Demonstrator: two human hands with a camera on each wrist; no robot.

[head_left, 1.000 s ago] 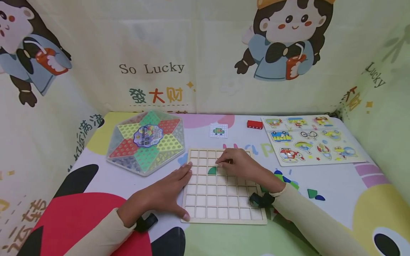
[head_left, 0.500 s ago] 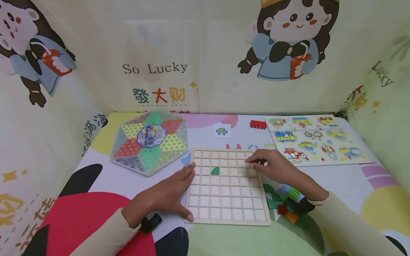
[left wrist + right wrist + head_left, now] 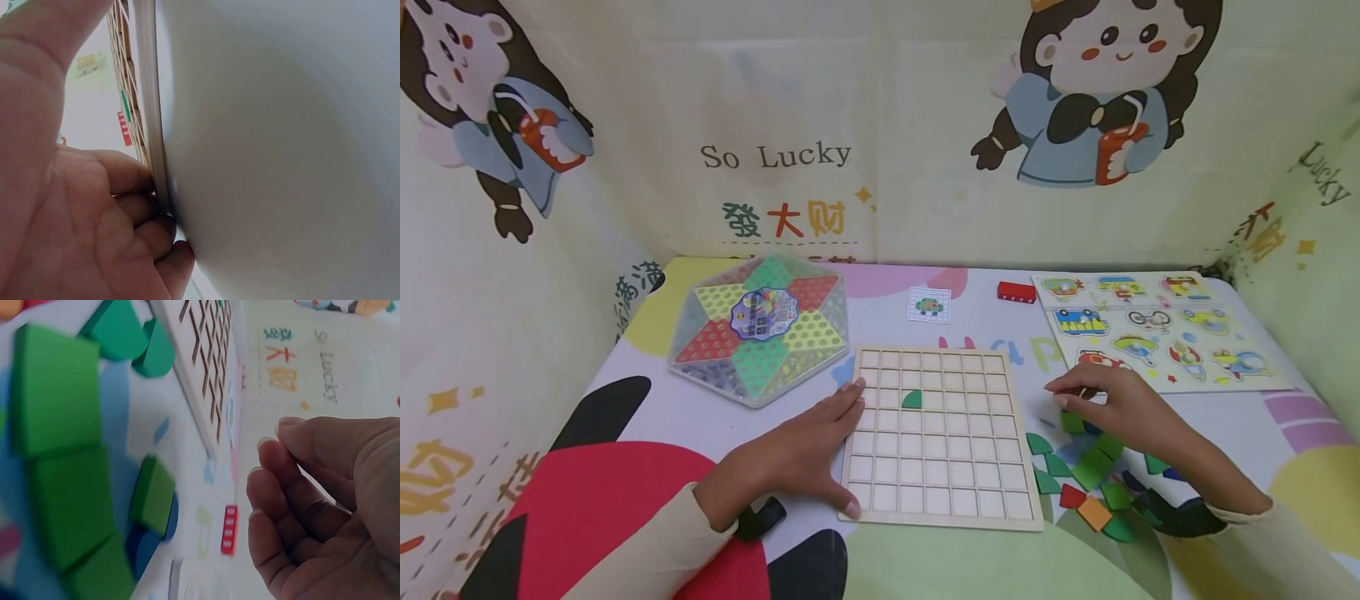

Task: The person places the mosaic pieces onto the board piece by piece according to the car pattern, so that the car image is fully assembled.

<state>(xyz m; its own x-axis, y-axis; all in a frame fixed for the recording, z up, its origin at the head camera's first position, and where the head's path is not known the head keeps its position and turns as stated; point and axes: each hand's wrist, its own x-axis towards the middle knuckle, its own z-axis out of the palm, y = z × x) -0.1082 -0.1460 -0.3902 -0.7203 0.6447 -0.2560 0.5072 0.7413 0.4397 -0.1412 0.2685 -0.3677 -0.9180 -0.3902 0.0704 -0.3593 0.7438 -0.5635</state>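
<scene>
A wooden grid board (image 3: 947,442) lies flat on the table, with one green quarter-circle tile (image 3: 912,400) in a cell of its upper left part. My left hand (image 3: 790,450) rests against the board's left edge, fingers and thumb spread along it; in the left wrist view its fingertips touch the board's side. My right hand (image 3: 1127,408) hovers right of the board, above several loose tiles. Its fingers are loosely curled, the thumb close to the index finger, and nothing shows between them in the right wrist view. Green square tiles (image 3: 1093,467) lie below it.
Red (image 3: 1072,497) and orange tiles (image 3: 1094,514) lie among the loose pieces. Behind the board are a small picture card (image 3: 929,306) and a red block (image 3: 1017,292). A hexagonal star-patterned game box (image 3: 756,333) stands left; a vehicle picture board (image 3: 1150,344) lies right.
My right hand has moved from over the grid board to the right, above the loose tiles. The left hand stays at the board's edge, and the green tile stays in its cell.
</scene>
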